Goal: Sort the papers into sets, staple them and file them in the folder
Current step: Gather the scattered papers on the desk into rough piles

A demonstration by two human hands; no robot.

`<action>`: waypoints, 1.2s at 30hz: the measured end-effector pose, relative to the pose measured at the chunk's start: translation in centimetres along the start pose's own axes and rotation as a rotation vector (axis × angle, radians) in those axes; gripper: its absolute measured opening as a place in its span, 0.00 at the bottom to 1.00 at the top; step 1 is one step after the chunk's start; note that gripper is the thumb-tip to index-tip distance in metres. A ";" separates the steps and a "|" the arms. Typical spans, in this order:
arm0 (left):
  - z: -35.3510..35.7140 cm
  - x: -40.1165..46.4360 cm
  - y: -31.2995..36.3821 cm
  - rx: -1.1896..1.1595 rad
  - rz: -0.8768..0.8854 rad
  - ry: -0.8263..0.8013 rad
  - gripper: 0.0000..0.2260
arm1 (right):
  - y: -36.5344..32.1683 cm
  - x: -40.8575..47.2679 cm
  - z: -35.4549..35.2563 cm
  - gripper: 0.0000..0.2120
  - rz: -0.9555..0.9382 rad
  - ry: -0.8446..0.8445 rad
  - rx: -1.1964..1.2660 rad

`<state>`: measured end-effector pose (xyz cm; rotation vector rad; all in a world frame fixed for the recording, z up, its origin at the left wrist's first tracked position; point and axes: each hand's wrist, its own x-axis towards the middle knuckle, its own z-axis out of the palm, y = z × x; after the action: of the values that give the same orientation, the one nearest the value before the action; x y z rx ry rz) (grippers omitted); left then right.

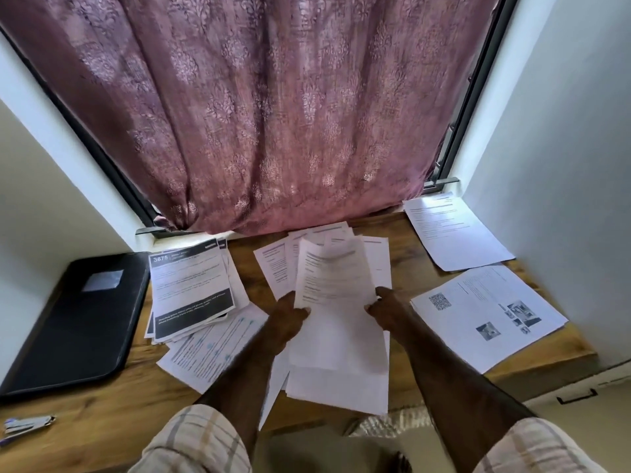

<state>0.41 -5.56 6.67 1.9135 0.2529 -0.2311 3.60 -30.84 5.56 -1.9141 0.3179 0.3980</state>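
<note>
Both hands work at the middle of the wooden worktop [102, 421]. The left hand [285, 319] pinches the fanned papers [336, 278], thumb curled over the front sheet's left edge; the right hand [386, 307] grips the same fan at its right edge, fingers closed on it. At least five sheets overlap in that fan, the exact count unclear. Four other groups lie flat: a stack with black bands [191, 288] toward the far left edge, one lined sheet [208, 353] just in front of it, one text sheet [454, 230] at the far right corner, and one sheet with photographs [488, 312] along the right edge. One black folder [75, 322] lies shut at the left edge. One stapler [27, 425] sits at the near left corner.
</note>
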 end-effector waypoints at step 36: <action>30.6 23.1 14.8 0.651 0.113 -0.053 0.25 | 2.3 22.5 -29.0 0.20 -0.098 0.183 -1.170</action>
<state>25.59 -37.79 2.87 2.5518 0.0288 -0.3135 26.74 -59.46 4.12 -3.1083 0.0888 0.3700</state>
